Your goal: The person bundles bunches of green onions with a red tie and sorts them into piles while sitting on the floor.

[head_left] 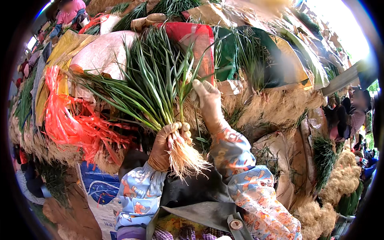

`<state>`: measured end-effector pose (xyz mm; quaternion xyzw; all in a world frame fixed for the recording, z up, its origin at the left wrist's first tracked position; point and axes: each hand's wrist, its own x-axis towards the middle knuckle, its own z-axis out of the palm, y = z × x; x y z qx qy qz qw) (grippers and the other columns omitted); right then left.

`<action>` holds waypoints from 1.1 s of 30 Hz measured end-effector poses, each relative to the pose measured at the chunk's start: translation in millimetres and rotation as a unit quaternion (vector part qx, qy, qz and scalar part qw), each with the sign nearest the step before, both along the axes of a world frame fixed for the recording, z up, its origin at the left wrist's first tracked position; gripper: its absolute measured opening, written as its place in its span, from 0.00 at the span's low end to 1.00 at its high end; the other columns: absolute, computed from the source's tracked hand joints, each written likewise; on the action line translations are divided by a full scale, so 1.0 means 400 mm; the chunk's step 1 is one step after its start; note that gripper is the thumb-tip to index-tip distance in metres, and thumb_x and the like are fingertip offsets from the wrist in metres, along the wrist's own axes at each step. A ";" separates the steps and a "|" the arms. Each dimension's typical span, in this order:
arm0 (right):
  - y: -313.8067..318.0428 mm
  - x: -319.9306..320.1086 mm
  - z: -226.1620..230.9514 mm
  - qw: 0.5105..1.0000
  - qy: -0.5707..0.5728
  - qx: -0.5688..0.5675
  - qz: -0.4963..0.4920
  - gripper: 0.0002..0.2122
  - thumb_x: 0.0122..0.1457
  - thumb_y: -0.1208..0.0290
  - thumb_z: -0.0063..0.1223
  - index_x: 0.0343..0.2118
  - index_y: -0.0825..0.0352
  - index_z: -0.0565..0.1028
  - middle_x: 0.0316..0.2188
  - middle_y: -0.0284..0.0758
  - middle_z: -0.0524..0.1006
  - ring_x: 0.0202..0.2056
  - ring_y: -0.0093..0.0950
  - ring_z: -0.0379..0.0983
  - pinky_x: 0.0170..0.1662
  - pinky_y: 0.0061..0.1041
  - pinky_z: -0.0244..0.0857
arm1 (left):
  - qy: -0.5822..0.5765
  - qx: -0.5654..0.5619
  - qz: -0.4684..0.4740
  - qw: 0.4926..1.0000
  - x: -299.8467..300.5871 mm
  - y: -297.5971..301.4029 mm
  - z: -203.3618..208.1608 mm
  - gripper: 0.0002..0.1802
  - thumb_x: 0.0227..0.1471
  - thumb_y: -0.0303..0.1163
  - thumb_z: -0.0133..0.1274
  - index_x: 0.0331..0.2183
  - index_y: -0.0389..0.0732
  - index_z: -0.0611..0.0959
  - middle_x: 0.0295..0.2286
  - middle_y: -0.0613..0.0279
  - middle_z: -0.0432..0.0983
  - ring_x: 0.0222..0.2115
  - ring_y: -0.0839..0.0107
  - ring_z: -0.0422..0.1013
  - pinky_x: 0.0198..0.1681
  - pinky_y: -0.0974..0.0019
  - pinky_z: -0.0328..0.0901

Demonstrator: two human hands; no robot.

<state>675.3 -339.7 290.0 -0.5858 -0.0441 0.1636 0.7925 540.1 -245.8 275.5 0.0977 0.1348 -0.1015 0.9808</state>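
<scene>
Heaped green-onion bundles and rooty straw-coloured piles fill the market stall behind. Held upright before them, the bunch of green onions [154,92] fans its long green leaves up and leftward, pale roots hanging below. The gloved left hand [166,146] is clenched around its white base; the gloved right hand [208,102], higher and just right, pinches among the leaves beside orange plastic strips [64,116].

Your left hand [166,146] grips a bunch of green onions [152,86] just above the roots [186,160], which hang below your fist, the leaves fanning up and left. Your right hand [208,102] sits just right of the bunch, higher up, touching its leaves. Left of the bunch lies a tangle of plastic strips [70,120]. Behind both hands, sacks [100,54] lie over stacked onion bundles [276,106]. Another pile of bundles [340,176] stands far right.
</scene>
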 end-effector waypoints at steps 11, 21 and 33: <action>-0.025 -0.014 0.013 0.991 -0.107 -0.011 -0.079 0.08 0.57 0.69 0.45 0.29 0.67 0.72 0.21 0.28 0.71 0.17 0.14 0.61 0.20 0.14 0.54 | -0.024 -0.013 -0.026 0.999 0.002 -0.004 0.004 0.07 0.45 0.32 0.52 0.28 0.39 0.75 0.28 0.62 0.71 0.28 0.69 0.67 0.30 0.67 0.66; 0.020 -0.017 -0.040 0.813 0.178 0.505 0.227 0.06 0.57 0.71 0.41 0.30 0.68 0.67 0.15 0.22 0.63 0.11 0.10 0.54 0.14 0.10 0.49 | 0.024 -0.016 -0.075 0.997 -0.030 -0.014 0.028 0.09 0.45 0.33 0.52 0.27 0.37 0.75 0.26 0.62 0.72 0.24 0.70 0.68 0.32 0.65 0.66; -0.296 0.146 0.035 0.973 -0.038 -0.026 0.227 0.11 0.58 0.68 0.38 0.30 0.68 0.72 0.17 0.29 0.71 0.16 0.21 0.68 0.20 0.15 0.63 | -0.448 -0.053 0.013 0.893 -0.079 0.134 0.132 0.18 0.48 0.25 0.47 0.43 0.36 0.66 0.22 0.59 0.65 0.19 0.73 0.65 0.11 0.78 0.59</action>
